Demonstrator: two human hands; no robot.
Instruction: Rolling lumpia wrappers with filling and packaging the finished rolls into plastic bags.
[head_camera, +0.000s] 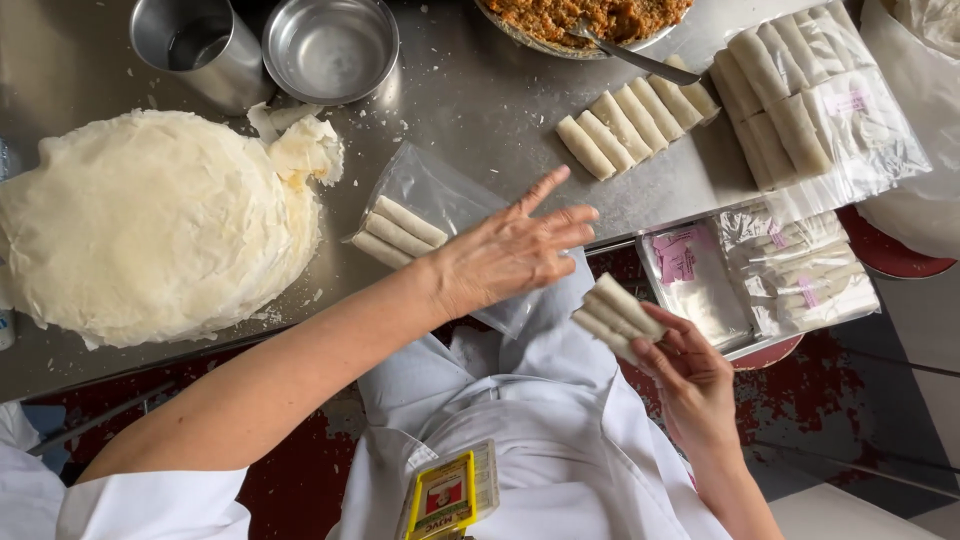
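My left hand lies flat with fingers spread on a clear plastic bag at the steel table's front edge. Three pale uncooked spring rolls lie inside the bag, at its left end. My right hand is below the table edge, over my white apron, and holds two or three more rolls stacked between fingers and thumb. A row of several loose rolls lies on the table beyond the bag.
A big stack of thin round wrappers fills the left. A steel cup and steel bowl stand behind it. A filling bowl with spoon sits far centre. Filled bags of rolls and empty bags lie right.
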